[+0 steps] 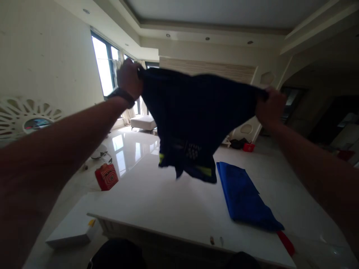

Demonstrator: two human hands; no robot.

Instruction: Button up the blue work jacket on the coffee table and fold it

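Note:
A dark navy shirt (202, 108) is stretched out in the air above the white table (151, 194). My left hand (129, 77), with a dark band on the wrist, is closed on its upper left corner. Its upper right corner is gripped by my right hand (270, 106), which sits somewhat lower. The cloth narrows downward to a loose lower edge with yellow-green patches and a small pale print. Below and to the right, a folded blue cloth (246, 198) lies on the table, apart from both hands.
Two small objects (212, 240) lie near the table's front edge. A red patterned box (107, 176) stands at the left, behind a low white box (74, 226). Something red (286, 243) sticks out under the blue cloth. A grey bench (143, 122) stands by the window.

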